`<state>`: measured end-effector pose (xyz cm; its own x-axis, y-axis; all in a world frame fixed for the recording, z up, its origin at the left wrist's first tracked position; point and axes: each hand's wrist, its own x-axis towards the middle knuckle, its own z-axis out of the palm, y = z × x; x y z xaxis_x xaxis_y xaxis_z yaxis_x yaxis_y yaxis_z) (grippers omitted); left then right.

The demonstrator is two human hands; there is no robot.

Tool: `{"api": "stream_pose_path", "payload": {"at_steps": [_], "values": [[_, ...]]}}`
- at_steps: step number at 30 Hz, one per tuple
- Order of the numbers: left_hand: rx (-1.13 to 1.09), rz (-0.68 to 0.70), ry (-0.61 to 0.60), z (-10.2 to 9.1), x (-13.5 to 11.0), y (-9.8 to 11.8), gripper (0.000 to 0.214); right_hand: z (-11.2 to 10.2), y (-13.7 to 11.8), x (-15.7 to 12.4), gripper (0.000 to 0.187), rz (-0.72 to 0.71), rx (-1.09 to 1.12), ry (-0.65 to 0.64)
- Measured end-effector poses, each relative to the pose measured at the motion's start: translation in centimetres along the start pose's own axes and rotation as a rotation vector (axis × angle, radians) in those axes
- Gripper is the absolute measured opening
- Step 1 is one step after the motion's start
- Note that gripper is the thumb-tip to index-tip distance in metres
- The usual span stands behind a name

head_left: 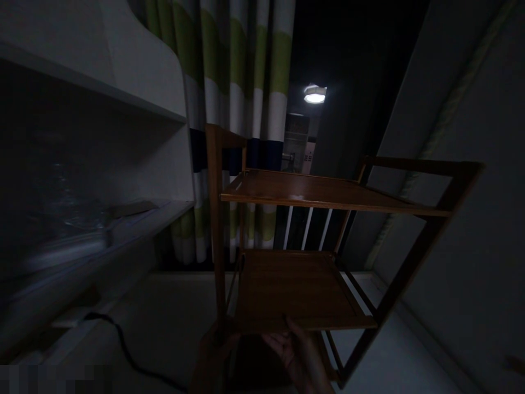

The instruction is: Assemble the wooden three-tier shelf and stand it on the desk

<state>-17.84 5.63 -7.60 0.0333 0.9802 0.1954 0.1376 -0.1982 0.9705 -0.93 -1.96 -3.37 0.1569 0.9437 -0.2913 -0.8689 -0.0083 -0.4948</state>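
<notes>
A brown wooden shelf rack [311,191] with two flat shelves stands in front of me in a dim room. My left hand [217,345] is wrapped round the rack's front left post near its foot. My right hand [293,350] reaches under the front edge of the lower shelf [295,290], thumb against the edge and fingers curled below it. Both hands are dark and partly cut off at the bottom of the view.
White wall shelves [123,104] with papers run along the left. A black cable [123,345] trails over the pale floor. Green and white striped curtains [238,82] hang behind the rack. A lamp [315,94] glows beyond. A grey wall [471,219] closes the right.
</notes>
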Motion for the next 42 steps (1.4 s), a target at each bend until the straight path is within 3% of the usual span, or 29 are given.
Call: {"api": "stream_pose_path", "payload": {"at_steps": [13, 26, 38, 42], "values": [[-0.075, -0.013, -0.044, 0.5, -0.8, 0.6, 0.045, -0.4, -0.4, -0.2, 0.026, 0.017, -0.009, -0.062], [-0.058, 0.007, -0.068, 0.8, -1.2, 1.7, 0.054, -0.5, -0.6, -0.4, 0.027, 0.018, -0.015, -0.067], [0.001, 0.048, 0.011, 0.8, -1.0, 0.8, 0.051, 0.0, -0.7, -0.8, 0.019, -0.004, -0.038, -0.086], [-0.021, 0.048, 0.033, 0.8, -1.0, 0.6, 0.051, 0.2, -0.7, -0.9, 0.025, -0.013, -0.010, -0.056]]}}
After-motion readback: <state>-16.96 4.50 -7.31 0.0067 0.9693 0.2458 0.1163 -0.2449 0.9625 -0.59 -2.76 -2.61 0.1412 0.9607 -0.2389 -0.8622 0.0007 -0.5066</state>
